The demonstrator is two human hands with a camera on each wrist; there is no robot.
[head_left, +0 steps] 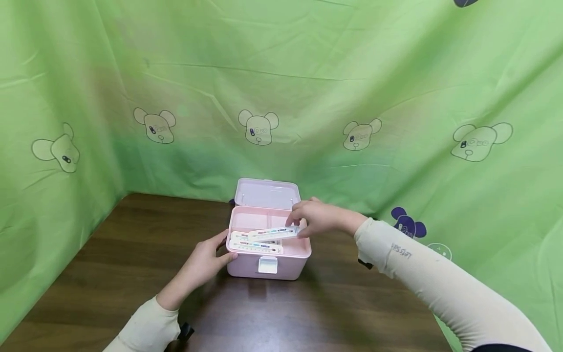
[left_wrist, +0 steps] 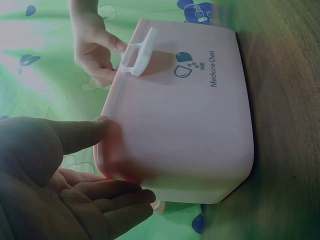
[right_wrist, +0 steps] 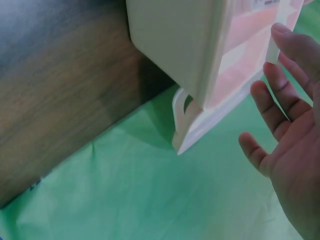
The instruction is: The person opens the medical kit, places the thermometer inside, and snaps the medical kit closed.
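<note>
A pink medicine chest (head_left: 288,268) stands on the table with its lid (head_left: 267,193) raised at the back. My right hand (head_left: 318,216) pinches the right end of a slim white packet with coloured print (head_left: 268,233), held slantwise over the box's inside. Beneath it, similar slim packets (head_left: 255,247) lie along the front left. My left hand (head_left: 204,261) touches the box's front left corner, thumb at the front rim and fingers along the left side. In the left wrist view those fingers (left_wrist: 112,197) look fairly straight. The right wrist view shows only the packet's edge (right_wrist: 273,49) between thumb and fingers.
A white latch (head_left: 268,264) hangs on the box's front. Inside, a divider (head_left: 269,218) parts the back section. Brown wooden table (head_left: 176,230) surrounds the box. Behind it hangs a green curtain (head_left: 308,161) with bear-face prints, close to the lid.
</note>
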